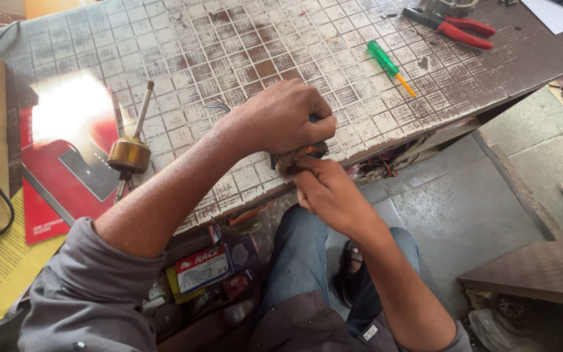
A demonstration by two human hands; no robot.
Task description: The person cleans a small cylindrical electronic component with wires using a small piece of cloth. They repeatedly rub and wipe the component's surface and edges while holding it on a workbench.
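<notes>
Left hand (286,117): I see it clenched on a small copper-wound coil part (298,158), centre frame.
Right hand (326,192): fingers seemingly pinching its lower edge.

scratched grid-marked workbench (242,58), green screwdriver (389,65) near middle, red pliers (457,29) beyond it, brass rotor (129,153) and red booklet (60,176) way left of it

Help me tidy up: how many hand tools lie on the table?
2: a green screwdriver right of centre, red-handled pliers at the far right edge. Others may be out of view.

Both hands, left (285,117) and right (327,192), grip a copper-wound coil (298,156) at the table (242,45) edge.
</notes>
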